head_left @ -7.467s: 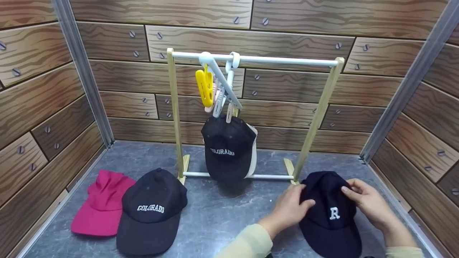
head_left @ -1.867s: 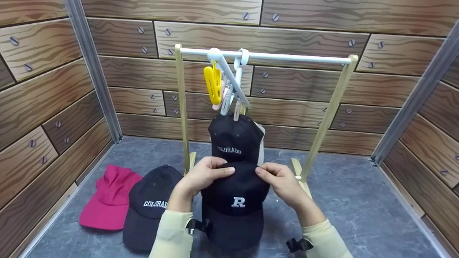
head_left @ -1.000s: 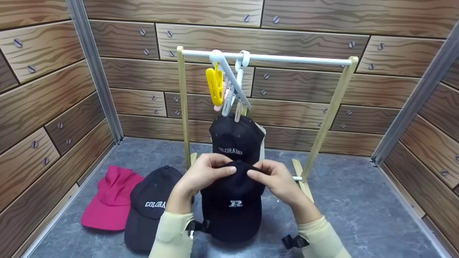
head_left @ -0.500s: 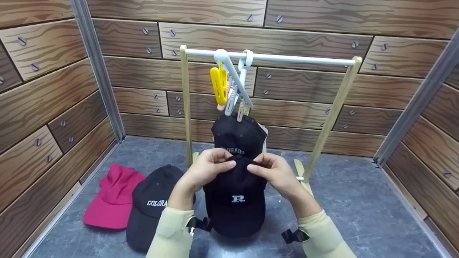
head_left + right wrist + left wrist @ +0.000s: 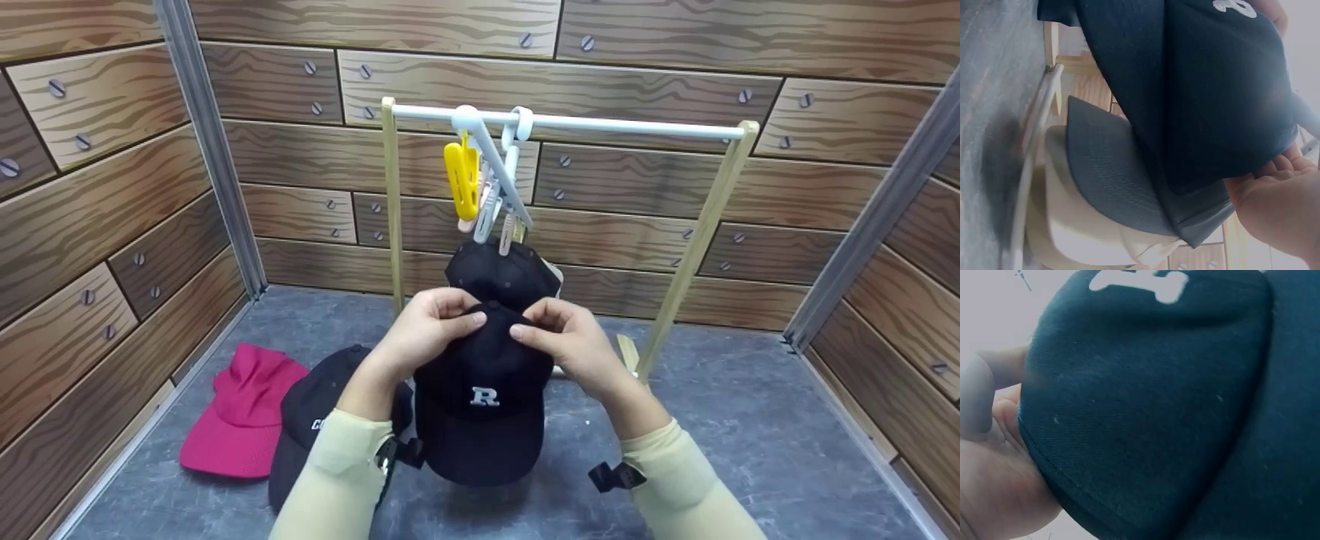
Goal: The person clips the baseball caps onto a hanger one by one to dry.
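Observation:
Both hands hold a dark navy cap with a white letter R, brim down, above the table. My left hand pinches the crown's upper left edge, thumb in front. At the upper right edge, my right hand pinches it the same way. Directly behind hangs a black cap, clipped by clothespins on a pale blue hanger; the navy cap hides its lower part in the head view. In the right wrist view a cream cap hangs behind that black one.
The hanger hooks over the white bar of a wooden-sided rack. A yellow clothespin dangles at its near end. On the table at left lie a pink cap and a black cap, partly behind the left arm.
The navy cap was first on the table at right with both hands on it. Both hands have brought it to the middle, then raised it toward the clothespins, covering the hanging cap's lettering.

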Demonstrator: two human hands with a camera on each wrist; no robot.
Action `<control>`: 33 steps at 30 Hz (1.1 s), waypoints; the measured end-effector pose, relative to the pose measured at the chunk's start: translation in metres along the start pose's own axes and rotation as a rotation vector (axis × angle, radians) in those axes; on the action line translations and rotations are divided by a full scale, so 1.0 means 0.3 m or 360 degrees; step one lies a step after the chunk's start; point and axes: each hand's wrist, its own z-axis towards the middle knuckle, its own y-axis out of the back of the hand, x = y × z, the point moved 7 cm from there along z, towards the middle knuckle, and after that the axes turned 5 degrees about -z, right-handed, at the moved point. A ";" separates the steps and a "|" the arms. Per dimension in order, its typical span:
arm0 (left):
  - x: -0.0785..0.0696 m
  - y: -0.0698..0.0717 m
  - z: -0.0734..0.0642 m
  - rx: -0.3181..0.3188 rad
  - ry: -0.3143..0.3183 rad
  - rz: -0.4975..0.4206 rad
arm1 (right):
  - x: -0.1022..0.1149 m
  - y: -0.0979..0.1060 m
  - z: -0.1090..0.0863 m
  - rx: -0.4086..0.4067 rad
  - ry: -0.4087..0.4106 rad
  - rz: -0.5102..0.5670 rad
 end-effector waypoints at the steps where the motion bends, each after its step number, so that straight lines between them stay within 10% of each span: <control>1: -0.006 0.005 0.002 -0.0008 -0.0010 -0.0009 | 0.010 -0.001 0.006 -0.0001 0.0009 -0.0013; 33: -0.132 0.123 0.045 -0.0084 -0.0193 -0.0235 | 0.169 -0.045 0.129 -0.0027 0.0219 -0.0148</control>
